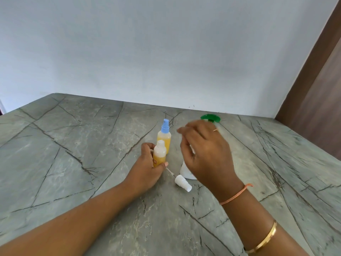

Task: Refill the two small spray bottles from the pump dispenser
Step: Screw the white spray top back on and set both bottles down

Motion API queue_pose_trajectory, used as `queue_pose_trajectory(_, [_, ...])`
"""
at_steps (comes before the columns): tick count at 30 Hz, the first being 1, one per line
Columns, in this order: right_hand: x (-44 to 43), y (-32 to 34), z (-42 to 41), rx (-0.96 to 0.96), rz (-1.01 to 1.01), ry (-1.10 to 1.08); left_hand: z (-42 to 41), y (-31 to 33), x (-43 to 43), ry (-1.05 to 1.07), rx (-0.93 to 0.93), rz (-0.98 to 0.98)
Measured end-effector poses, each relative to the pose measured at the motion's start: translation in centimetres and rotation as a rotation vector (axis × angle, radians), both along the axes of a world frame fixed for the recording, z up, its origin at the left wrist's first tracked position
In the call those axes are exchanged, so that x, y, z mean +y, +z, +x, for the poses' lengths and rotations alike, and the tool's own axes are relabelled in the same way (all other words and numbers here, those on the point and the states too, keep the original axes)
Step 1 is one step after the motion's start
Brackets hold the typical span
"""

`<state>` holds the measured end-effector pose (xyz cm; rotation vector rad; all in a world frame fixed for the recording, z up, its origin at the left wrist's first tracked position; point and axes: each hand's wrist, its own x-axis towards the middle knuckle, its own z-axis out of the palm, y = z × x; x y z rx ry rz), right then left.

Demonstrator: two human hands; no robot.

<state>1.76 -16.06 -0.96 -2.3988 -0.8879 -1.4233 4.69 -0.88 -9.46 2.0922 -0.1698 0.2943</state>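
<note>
Bottle (159,152) uncapped, partly yellow-filled, gripped by left hand (145,170).

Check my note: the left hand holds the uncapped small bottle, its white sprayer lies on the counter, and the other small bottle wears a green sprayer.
Wrong colour: the head view shows the other small bottle wearing a blue sprayer; green is the pump dispenser's top. The left hand, uncapped small bottle and white sprayer are as noted.
</note>
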Motion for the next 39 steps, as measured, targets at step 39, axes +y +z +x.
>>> queue_pose_trajectory(39, [0.9, 4.1, -1.2, 0.719, 0.183, -0.015, -1.0, -0.1, 2.3, 0.008, 0.027, 0.012])
